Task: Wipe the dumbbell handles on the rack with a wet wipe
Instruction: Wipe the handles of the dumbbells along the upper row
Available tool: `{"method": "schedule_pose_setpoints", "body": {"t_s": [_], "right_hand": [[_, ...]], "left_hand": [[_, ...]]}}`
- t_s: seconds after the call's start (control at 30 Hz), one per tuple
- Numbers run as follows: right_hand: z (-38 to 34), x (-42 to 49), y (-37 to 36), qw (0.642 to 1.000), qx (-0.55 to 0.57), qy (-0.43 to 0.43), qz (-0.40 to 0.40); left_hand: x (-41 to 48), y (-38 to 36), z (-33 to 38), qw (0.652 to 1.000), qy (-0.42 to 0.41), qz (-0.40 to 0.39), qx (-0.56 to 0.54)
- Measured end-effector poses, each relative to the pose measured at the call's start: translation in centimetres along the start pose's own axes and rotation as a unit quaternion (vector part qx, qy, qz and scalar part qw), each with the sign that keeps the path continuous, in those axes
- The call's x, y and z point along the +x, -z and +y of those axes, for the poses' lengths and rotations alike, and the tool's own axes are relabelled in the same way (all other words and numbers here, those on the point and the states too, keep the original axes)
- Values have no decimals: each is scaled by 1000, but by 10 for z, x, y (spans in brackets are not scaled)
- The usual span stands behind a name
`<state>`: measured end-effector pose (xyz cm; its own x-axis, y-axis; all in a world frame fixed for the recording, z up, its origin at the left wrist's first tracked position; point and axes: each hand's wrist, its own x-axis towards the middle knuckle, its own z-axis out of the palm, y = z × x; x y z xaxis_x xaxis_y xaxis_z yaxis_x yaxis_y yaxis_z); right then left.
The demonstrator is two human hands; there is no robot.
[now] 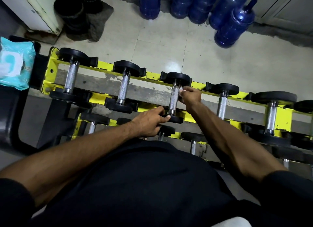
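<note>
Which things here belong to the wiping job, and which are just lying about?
In the job: wet wipe pinched by the right hand, dumbbell handle beside it, left hand gripping that dumbbell's near plate, yellow rack, wipes pack.
Lying about: blue water jugs, stacked black tubs.

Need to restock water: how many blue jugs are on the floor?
5 jugs along the far wall: leftmost, second, third, fourth, and the nearest, far right. More may lie out of frame.

Yellow rack, black dumbbell heads, knurled silver handles, blue bottles.
</note>
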<state>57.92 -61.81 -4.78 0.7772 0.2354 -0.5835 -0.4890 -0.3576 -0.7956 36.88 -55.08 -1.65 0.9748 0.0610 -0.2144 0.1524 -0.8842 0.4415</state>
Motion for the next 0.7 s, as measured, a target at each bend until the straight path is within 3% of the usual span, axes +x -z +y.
{"method": "schedule_pose_setpoints", "body": {"t_s": [0.2, 0.4, 0.57, 0.63, 0.7], "right_hand": [[25, -16, 39, 974, -157, -118, -117], [0, -6, 12, 992, 48, -100, -52], [9, -21, 29, 976, -161, -110, -96], [14, -27, 33, 970, -214, -65, -95], [16, -38, 29, 952, -288, 84, -66]], "left_hand": [[-1, 0, -4, 1000, -12, -2, -5], [-3, -2, 2, 1000, 1, 0, 4], [-6, -1, 2, 1000, 5, 1, -19], [-6, -1, 1, 1000, 5, 7, -24], [-6, -1, 1, 1000, 4, 9, -18]]}}
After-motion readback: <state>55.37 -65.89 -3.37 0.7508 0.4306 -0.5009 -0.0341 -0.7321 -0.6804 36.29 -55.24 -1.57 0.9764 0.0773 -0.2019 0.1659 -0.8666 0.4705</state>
